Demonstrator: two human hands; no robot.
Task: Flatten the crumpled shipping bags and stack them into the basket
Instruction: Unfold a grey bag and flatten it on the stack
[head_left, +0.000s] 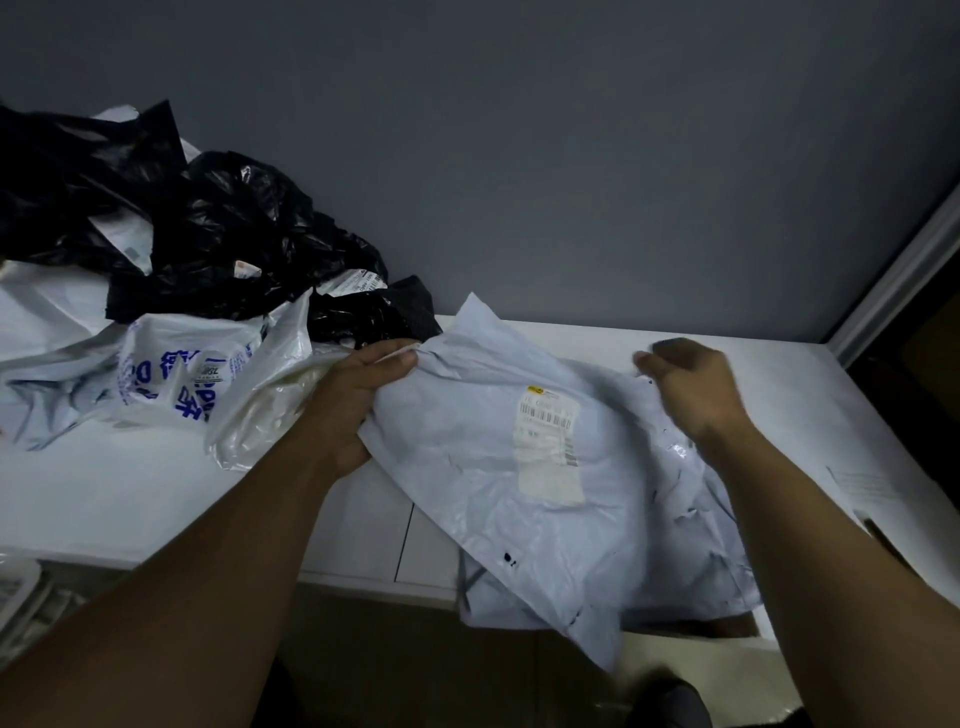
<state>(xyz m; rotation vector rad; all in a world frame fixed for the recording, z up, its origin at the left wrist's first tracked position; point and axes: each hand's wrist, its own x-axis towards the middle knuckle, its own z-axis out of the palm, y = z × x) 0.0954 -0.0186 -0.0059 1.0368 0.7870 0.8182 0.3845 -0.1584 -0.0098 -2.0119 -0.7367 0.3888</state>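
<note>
**A:** What is nearest?

**B:** A dark shoe (672, 699) on the floor at the bottom edge. At the near left is a corner of a white slatted basket (18, 590), lower than the table (130, 509).

**A:** And the bag being worked on?

**B:** A pale shipping bag (519, 519) lies spread over the right half of the white table. Its long axis runs slantwise from far left to near right. One corner points at the far wall. The opposite corner hangs over the table's near edge, pointing back toward the person. More pale plastic shows under it at that edge.

**A:** Which face is up?

**B:** The face with the label (548, 447), a white slip with a barcode. Its long side runs roughly near to far.

**A:** The hands?

**B:** The left hand (358, 395) grips the bag's left edge, thumb on top and fingers curled beneath, bunching the plastic. The right hand (693, 387) is over the bag's far right edge with its fingers loosely curled. It is blurred, so I cannot tell whether it pinches the plastic or holds nothing.

**A:** Farther off?

**B:** Left of the left hand lies a crumpled white bag with blue print (176, 379). Behind it is a heap of black bags (218, 234) mixed with white ones, up against the grey wall (571, 156).
</note>
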